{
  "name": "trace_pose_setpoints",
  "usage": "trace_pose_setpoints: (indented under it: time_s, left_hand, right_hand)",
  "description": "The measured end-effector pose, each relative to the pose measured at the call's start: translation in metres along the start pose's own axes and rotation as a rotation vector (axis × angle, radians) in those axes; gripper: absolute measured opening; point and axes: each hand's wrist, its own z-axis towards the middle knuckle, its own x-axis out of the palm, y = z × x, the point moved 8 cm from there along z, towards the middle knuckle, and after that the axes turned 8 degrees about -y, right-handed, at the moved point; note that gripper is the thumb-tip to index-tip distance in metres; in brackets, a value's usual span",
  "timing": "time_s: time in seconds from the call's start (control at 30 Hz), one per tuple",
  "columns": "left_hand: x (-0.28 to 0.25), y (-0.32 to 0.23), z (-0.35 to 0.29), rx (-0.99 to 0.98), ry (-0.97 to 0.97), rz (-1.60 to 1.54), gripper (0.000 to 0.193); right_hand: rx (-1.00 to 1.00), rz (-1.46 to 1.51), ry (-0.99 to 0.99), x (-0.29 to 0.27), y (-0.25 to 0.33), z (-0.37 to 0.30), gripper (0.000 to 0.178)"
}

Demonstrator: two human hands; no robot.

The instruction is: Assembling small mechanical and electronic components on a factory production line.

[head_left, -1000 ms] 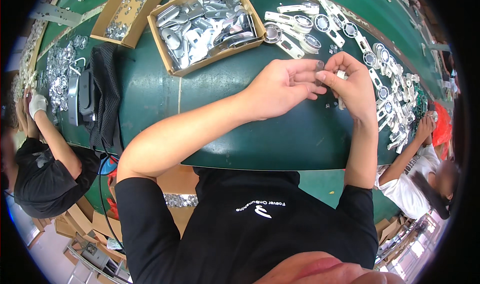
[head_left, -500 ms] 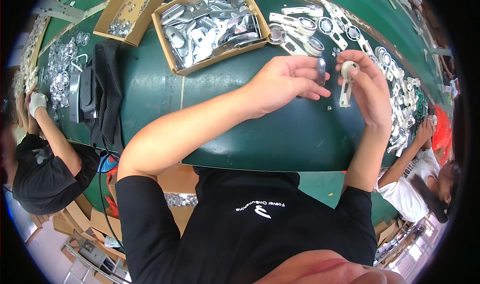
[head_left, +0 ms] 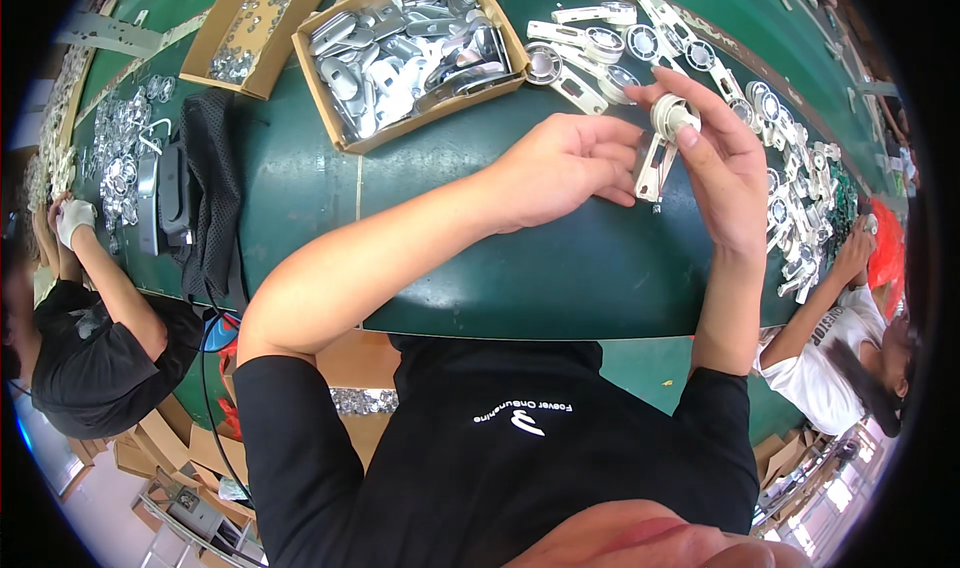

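Above the middle of the green table my right hand (head_left: 722,163) grips a white plastic part (head_left: 651,175) with a round ring end and a narrow, slotted handle. The ring sits between thumb and fingers, and the handle points down. My left hand (head_left: 560,171) comes in from the left, its fingertips close against that handle. Between them a sliver of a shiny silver cover plate (head_left: 643,145) shows, pinched by the left fingers; most of it is hidden. Beneath the handle's tip lies a tiny metal piece (head_left: 656,208). Similar white parts (head_left: 578,90) lie loose beyond my hands.
A cardboard box (head_left: 350,146) of silver cover plates stands left of centre, beside a tray (head_left: 258,86) of small metal pieces. Farther left lie a black mesh bag (head_left: 212,188) and clear rings (head_left: 122,173). White parts (head_left: 790,188) pile up at right. People work on both sides.
My right hand has moved left with the white part, tilting it toward the left hand. The silver plate, clearly visible before, is now mostly covered at the white part's handle.
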Motion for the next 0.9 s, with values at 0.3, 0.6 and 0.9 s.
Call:
trace_pose_setpoints:
  time_s: [0.3,0.6,0.9]
  left_hand:
    - [0.007,-0.001,-0.003,-0.035,0.058,0.060,0.033]
    - [0.009,-0.001,0.000,-0.006,0.072,0.068,0.030]
    - [-0.004,0.005,-0.010,0.195,-0.159,0.100,0.007]
  right_hand:
    - [-0.009,-0.032,0.005,0.006,-0.002,-0.001,0.045]
    - [0.015,-0.027,-0.005,0.004,-0.006,0.001,0.044]
    - [-0.108,-0.079,0.091,0.025,-0.007,-0.002,0.038]
